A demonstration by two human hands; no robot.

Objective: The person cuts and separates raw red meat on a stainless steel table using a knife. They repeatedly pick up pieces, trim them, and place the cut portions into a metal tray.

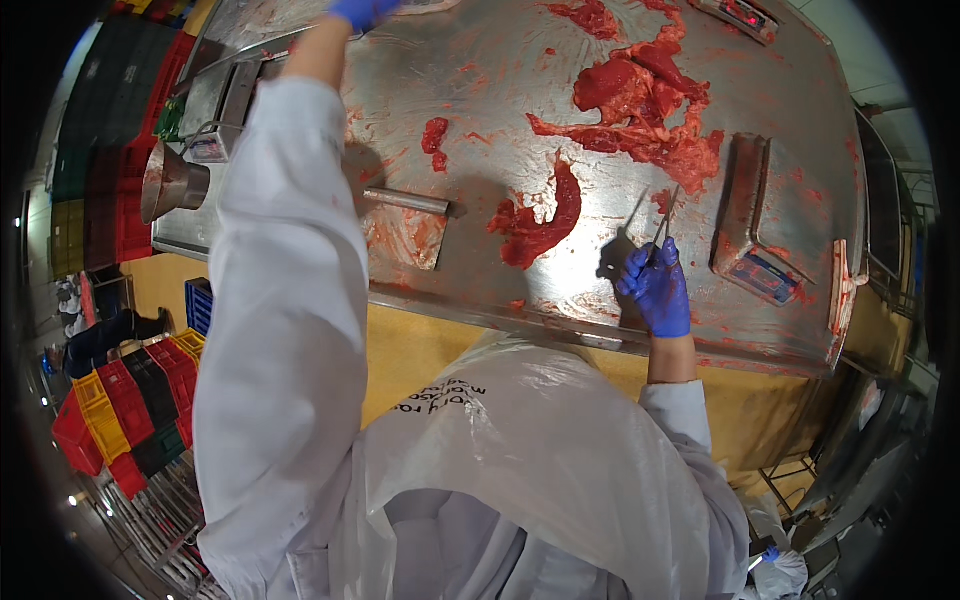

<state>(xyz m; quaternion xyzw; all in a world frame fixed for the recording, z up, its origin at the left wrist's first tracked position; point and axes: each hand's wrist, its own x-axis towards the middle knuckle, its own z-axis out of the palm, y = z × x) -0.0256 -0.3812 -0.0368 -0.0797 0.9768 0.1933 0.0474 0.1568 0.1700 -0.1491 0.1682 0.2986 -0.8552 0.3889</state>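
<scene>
My right hand (657, 290), in a blue glove, is closed round a knife (670, 215) whose thin blade points away over the metal table (480, 95). Left of the knife lies a curved strip of red meat (548, 220). Beyond the blade is a larger heap of raw meat (650, 105), with another piece (590, 18) behind it. A small meat scrap (435, 140) lies farther left. Stretched far forward, my gloved left hand (365, 12) is at the top edge beside some clear plastic film (425, 6). Its fingers are cut off from sight.
A flat scraper (405, 235) with a tubular handle lies near the table's front edge. Scales stand at right (742, 205), far right (740, 18) and left (215, 115). A metal funnel-shaped vessel (175, 185) is at left. Stacked coloured crates (125, 400) stand on the floor.
</scene>
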